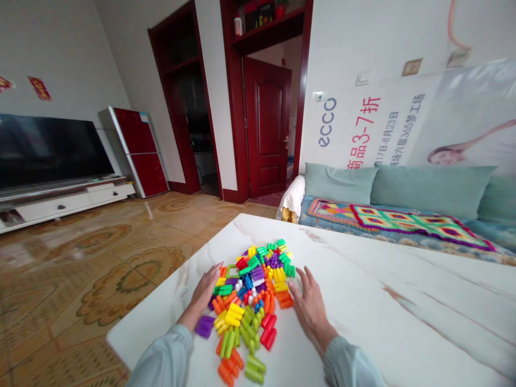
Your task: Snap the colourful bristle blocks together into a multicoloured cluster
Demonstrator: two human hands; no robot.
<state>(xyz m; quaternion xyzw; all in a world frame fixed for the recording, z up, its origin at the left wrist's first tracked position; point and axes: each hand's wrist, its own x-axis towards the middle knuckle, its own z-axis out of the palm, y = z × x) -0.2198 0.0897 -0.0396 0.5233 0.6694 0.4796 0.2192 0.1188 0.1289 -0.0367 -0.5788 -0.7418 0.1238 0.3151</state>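
Note:
A loose heap of colourful plastic building blocks (258, 274), many shaped like short joined tubes, lies on the white marble-patterned table (363, 301). My left hand (205, 290) is at the left edge of the heap, fingers stretched forward, close beside orange and green blocks. On the other side, my right hand (308, 301) has its fingers apart, near an orange block (284, 300) and a green block (290, 270). Neither hand holds a block. Towards me lie a red block (268, 332), a purple block (205, 327) and a lime green block (255, 369).
Behind the table stands a sofa (306, 207) with pale green cushions (431, 185) and a crocheted cover (403, 219). To the left are a tiled floor (121, 269), a red fridge (137, 145) and a television (52, 150). A red door (268, 123) stands ajar at the back.

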